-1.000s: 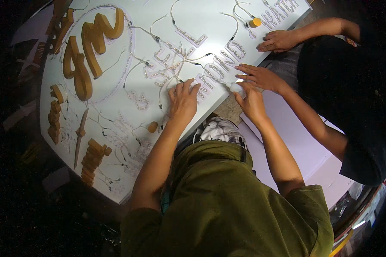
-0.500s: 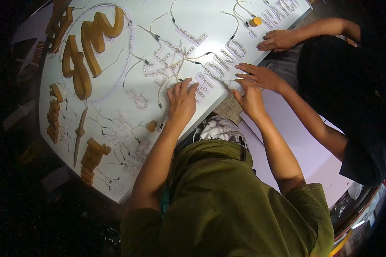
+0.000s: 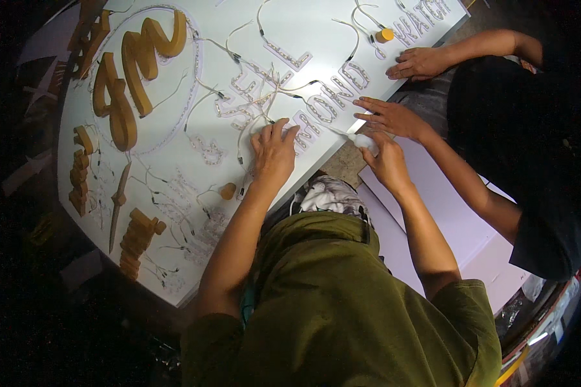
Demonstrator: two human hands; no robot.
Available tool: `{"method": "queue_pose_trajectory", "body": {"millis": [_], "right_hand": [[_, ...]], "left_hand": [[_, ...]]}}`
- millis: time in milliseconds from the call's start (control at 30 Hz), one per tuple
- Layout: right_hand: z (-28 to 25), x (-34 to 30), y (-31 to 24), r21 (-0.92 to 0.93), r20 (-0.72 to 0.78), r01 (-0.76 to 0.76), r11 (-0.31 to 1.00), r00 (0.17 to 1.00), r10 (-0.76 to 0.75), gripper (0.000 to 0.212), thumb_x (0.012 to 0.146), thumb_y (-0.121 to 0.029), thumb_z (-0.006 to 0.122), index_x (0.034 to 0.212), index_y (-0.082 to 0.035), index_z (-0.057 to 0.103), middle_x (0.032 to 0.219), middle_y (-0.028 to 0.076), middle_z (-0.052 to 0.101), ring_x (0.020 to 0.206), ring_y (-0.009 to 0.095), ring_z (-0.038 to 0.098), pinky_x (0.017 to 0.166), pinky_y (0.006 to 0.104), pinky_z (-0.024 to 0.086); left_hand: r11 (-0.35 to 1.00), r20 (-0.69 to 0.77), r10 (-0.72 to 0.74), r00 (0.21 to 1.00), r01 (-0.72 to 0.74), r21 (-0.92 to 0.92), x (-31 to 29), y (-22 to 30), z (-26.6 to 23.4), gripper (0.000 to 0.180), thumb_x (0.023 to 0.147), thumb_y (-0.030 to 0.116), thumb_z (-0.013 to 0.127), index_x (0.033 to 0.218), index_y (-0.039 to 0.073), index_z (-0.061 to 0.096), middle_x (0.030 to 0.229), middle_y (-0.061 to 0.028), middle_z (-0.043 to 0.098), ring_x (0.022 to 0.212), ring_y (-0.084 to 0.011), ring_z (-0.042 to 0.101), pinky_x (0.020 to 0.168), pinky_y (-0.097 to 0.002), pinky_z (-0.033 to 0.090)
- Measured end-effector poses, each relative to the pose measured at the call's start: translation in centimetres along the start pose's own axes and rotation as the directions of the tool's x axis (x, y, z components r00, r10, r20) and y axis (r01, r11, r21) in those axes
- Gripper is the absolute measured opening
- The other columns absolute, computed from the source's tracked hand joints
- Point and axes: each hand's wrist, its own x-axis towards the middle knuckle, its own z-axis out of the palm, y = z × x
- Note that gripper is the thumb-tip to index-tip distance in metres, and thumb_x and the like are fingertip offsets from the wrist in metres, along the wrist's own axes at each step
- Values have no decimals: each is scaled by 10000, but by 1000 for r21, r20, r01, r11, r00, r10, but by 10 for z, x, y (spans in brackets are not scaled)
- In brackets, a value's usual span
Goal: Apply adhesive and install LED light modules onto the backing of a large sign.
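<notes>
My right hand (image 3: pixel 387 160) is closed around a small white squeeze bottle (image 3: pixel 363 140) at the near edge of the table. The bottle's thin nozzle points up and left, toward a row of clear letter-shaped pieces (image 3: pixel 322 109) lined with small LED modules. On the left end of that row rests my left hand (image 3: pixel 274 155), its fingers bent and apart, the tips touching a letter piece. The part under the palm is hidden. Thin wires with dark joints (image 3: pixel 295 96) run across the pieces just beyond both hands.
A co-worker's two hands (image 3: pixel 397 119) rest at the table edge on the right. Large gold channel letters (image 3: pixel 145 55) stand on the white table (image 3: pixel 239 187), at far left. Smaller gold letters (image 3: pixel 135 248) and a gold round piece (image 3: pixel 384 35) are there too. White panels (image 3: pixel 458 213) lean below.
My right hand has drawn back a little down and right with the squeeze bottle, and the nozzle now shows clearly. My left hand has stayed in place.
</notes>
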Motion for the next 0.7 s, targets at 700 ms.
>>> {"method": "queue_pose_trajectory", "body": {"millis": [700], "right_hand": [[-61, 158, -75, -145, 386, 529, 836, 808, -445, 308, 882, -13, 689, 1190, -17, 684, 1169, 179, 692, 1074, 379, 667, 942, 430, 536]], "left_hand": [[995, -40, -96, 995, 95, -32, -3, 12, 4, 451, 908, 68, 581, 1342, 153, 672, 1122, -88, 569, 1128, -279, 516, 963, -435, 365]]}}
